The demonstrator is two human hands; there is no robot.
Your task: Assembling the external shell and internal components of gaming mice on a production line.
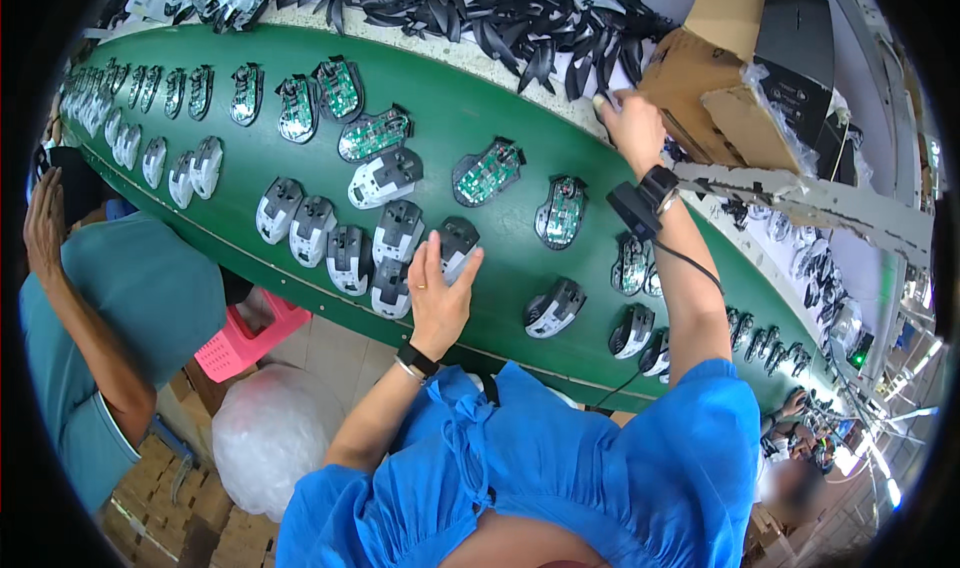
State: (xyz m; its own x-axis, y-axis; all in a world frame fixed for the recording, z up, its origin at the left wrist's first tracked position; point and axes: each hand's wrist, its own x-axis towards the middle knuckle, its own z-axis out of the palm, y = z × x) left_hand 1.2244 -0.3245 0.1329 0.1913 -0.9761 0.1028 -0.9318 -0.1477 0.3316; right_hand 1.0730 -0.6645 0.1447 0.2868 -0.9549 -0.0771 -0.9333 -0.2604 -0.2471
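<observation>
My left hand (442, 293) is over the green belt, its thumb and fingers on either side of a grey-and-black computer mouse (459, 238). Part of that mouse is hidden under the hand. At the far edge my right hand (634, 128) reaches to a pile of black curved plastic pieces (430, 8), its fingers pinched on a small black piece that is mostly hidden. Just left of my left hand, several grey-and-black mice (348, 258) lie close together. Mouse bases with green circuit boards (488, 171) lie beyond them, and another such base (561, 213) is nearer my right arm.
The green belt (530, 368) curves from far left to lower right, with rows of mouse parts on it. An open cardboard box (690, 83) stands beside my right hand. At left another person's arm (80, 288) shows, near a pink stool (250, 338) and a white plastic bag (270, 438).
</observation>
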